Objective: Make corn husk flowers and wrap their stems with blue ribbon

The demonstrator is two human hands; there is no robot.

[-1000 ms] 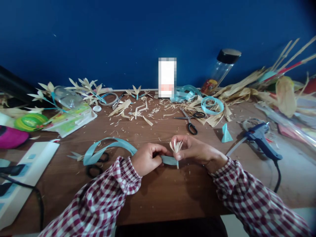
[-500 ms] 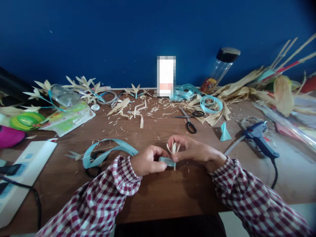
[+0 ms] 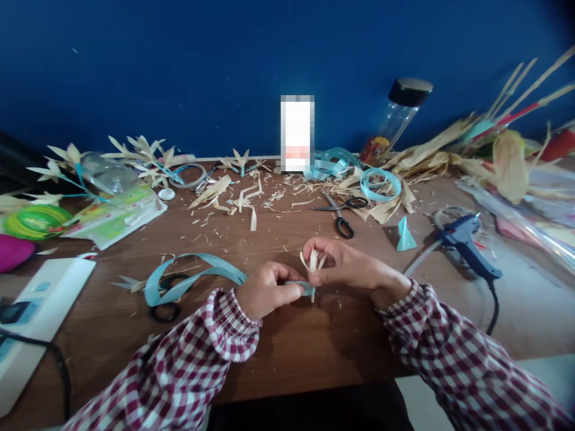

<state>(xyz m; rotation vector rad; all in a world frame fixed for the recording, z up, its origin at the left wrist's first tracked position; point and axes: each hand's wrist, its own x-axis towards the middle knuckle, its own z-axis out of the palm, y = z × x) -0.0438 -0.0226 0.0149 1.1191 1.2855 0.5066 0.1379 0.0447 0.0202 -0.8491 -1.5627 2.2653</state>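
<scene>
My right hand (image 3: 344, 266) pinches a small pale corn-husk flower (image 3: 313, 261) with narrow petals pointing up and a short stem below. My left hand (image 3: 268, 290) is closed on a light-blue ribbon (image 3: 211, 263), whose end lies against the flower's base between my hands. From behind my left hand the ribbon loops away over the table. Beneath that loop lies a pair of black-handled scissors (image 3: 165, 312), partly covered. How tightly the ribbon goes round the stem is hidden by my fingers.
Other scissors (image 3: 344, 227) lie open ahead. At the right are a blue glue gun (image 3: 469, 245) and a folded blue ribbon piece (image 3: 405, 234). Husk scraps (image 3: 251, 197), finished flowers (image 3: 58, 167) and a lit, blurred screen (image 3: 297, 129) line the back. A power strip (image 3: 49, 323) sits left.
My fingers have shifted slightly: the ribbon between my hands looks narrower and tilted, and the flower stands more upright. The whole view has moved a little.
</scene>
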